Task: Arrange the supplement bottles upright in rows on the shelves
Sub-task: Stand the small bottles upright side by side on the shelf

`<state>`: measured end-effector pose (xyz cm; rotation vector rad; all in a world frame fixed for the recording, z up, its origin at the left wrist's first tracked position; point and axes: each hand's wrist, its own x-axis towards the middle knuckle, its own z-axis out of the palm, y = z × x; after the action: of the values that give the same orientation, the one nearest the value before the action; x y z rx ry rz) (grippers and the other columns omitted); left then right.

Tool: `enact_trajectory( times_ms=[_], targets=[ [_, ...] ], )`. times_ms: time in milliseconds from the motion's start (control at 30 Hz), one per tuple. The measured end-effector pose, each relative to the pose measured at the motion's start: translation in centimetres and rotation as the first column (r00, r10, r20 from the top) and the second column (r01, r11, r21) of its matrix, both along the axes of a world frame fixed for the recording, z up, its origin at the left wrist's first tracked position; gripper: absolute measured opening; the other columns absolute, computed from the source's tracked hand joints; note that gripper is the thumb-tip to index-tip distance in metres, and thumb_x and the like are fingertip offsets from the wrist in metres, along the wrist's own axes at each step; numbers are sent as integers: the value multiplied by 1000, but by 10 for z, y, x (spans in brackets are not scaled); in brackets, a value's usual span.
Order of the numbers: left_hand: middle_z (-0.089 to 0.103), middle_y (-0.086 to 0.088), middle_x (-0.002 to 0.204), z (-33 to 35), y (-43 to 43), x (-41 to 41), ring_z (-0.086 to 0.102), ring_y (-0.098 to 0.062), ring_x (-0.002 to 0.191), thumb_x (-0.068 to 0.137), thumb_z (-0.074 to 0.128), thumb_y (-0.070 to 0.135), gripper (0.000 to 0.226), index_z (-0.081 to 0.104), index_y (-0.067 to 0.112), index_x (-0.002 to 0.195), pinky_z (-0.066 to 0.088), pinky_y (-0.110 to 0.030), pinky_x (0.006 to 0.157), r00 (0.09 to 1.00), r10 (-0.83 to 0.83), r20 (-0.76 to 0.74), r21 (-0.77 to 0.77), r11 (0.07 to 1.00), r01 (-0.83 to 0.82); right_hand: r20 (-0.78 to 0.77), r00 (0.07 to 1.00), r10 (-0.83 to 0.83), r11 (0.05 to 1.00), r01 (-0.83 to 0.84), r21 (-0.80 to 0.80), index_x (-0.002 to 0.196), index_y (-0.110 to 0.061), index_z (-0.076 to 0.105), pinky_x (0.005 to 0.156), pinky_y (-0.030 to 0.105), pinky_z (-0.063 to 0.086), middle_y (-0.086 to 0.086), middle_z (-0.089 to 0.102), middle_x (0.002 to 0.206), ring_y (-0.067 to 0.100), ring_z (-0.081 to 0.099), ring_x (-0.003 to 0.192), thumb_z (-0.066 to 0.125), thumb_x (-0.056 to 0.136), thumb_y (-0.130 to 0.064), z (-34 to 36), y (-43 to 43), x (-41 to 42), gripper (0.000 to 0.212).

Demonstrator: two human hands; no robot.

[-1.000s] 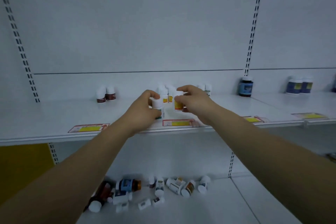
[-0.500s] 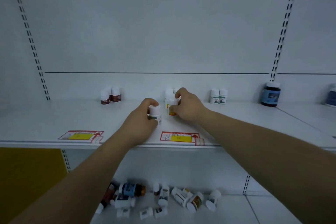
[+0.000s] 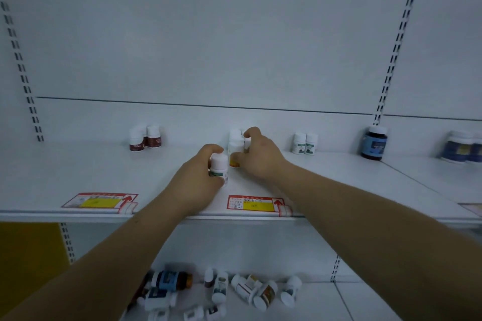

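Note:
My left hand (image 3: pixel 198 177) grips a small white bottle with a green label (image 3: pixel 218 166), upright on the upper shelf (image 3: pixel 78 174). Just to its right, my right hand (image 3: pixel 257 156) holds a white bottle with an orange label (image 3: pixel 234 162), set down in front of a cluster of white bottles (image 3: pixel 235 138) near the back wall. Fingers hide most of that bottle. Two dark-red labelled bottles (image 3: pixel 144 137) stand upright at the back left. Two green-labelled bottles (image 3: pixel 304 143) stand at the back right.
A large blue-labelled bottle (image 3: pixel 374 143) and more blue bottles (image 3: pixel 461 147) stand further right. Several bottles lie tipped in a pile on the lower shelf (image 3: pixel 216 292). Two red-and-yellow price tags (image 3: pixel 257 205) sit at the upper shelf's front edge. A yellow panel (image 3: pixel 28 255) is at lower left.
Both hands have pushed further back onto the shelf with their bottles. The right hand's bottle now sits close against the cluster at the back. The view has shifted left.

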<state>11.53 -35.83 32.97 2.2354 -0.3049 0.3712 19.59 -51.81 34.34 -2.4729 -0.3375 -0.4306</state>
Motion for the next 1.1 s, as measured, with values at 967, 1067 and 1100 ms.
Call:
enact_trajectory(
  times_ms=[967, 1067, 1100],
  targets=[
    [60, 3, 92, 7, -187, 117, 55, -14, 78, 81, 70, 23, 44, 44, 25, 116, 39, -22, 64, 999, -9, -34, 238, 971, 16, -375, 898, -232, 817, -30, -576, 151, -33, 7, 113, 60, 7, 7, 4, 160, 33, 5, 145, 12, 72, -89, -17, -230, 40, 97],
    [61, 5, 83, 7, -192, 127, 56, -12, 74, 78, 73, 28, 38, 46, 28, 105, 38, -19, 58, 1000, 20, -20, 231, 973, -14, -368, 899, -236, 818, -21, -575, 151, -32, 5, 112, 62, 5, 6, 3, 160, 33, 3, 145, 11, 73, -88, -18, -230, 38, 96],
    [61, 5, 83, 7, -194, 130, 57, -13, 74, 78, 73, 29, 39, 46, 27, 106, 38, -20, 58, 1000, 24, -16, 246, 969, -19, -365, 901, -236, 819, -17, -573, 151, -32, 6, 112, 62, 4, 7, 3, 160, 33, 3, 145, 11, 74, -87, -17, -230, 38, 95]
  ],
)
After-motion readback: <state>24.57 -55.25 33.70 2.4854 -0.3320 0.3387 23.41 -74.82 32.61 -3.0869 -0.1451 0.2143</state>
